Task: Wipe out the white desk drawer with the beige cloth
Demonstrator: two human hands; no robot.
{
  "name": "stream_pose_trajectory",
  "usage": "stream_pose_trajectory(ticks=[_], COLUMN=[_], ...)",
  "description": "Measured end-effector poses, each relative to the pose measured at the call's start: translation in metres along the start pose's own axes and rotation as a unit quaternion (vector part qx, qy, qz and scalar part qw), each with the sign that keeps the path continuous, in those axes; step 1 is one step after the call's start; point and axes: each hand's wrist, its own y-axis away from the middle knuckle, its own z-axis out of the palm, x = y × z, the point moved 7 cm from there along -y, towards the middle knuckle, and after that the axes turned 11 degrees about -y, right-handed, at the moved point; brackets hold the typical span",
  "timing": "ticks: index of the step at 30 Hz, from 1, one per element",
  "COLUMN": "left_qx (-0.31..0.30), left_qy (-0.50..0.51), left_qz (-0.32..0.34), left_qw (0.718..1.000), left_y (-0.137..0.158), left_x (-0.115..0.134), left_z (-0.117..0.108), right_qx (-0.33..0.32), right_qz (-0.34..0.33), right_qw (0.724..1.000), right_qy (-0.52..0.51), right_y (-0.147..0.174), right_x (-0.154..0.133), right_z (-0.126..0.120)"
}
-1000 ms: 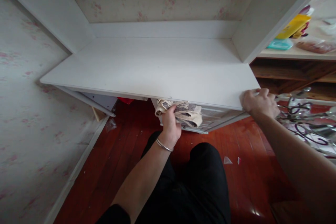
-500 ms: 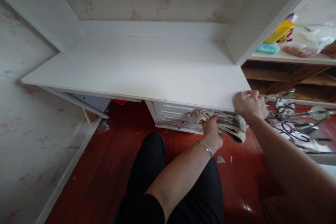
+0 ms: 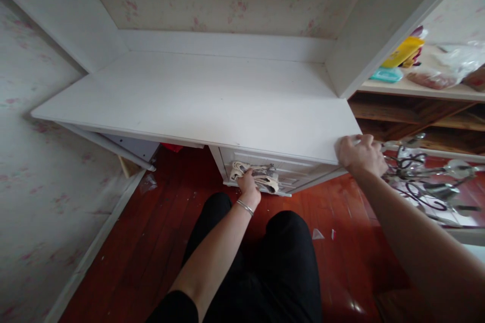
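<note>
My left hand (image 3: pixel 249 187), with a silver bangle at the wrist, is closed around a folded cream-and-grey cloth (image 3: pixel 268 181). The cloth lies against the white drawer fronts (image 3: pixel 293 167) below the desktop and covers part of them. My right hand (image 3: pixel 361 155) grips the front right corner of the white desk (image 3: pixel 212 101), its fingers curled over the edge. The undersides of its fingers are hidden.
A chandelier (image 3: pixel 428 176) with curled metal arms sits close to the right of my right hand. Behind it stands a wooden shelf (image 3: pixel 417 86) with bagged items on top. Plastic scraps (image 3: pixel 317 234) lie on the red wood floor (image 3: pixel 352 267). Floral wallpaper (image 3: pixel 41 186) covers the left wall.
My left hand has moved left along the drawer fronts with the cloth, away from the desk's right end. My right hand has stayed on the corner.
</note>
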Motion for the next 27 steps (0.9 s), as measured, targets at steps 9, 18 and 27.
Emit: stream_pose_trajectory(ticks=[9, 18, 27], left_qx=[-0.065, -0.184, -0.199], left_qy=[0.024, 0.068, 0.047], left_qz=[0.082, -0.032, -0.194], left_qw=[0.994, 0.98, 0.959], left_y=[0.041, 0.118, 0.151], left_x=[0.111, 0.042, -0.099], left_z=[-0.019, 0.047, 0.121], right_qx=[0.004, 0.003, 0.003], right_qz=[0.002, 0.001, 0.002], right_qw=[1.0, 1.0, 1.0], right_qy=[-0.003, 0.005, 0.016], right_y=[0.003, 0.003, 0.0], right_x=[-0.001, -0.001, 0.0], right_z=[-0.001, 0.0, 0.001])
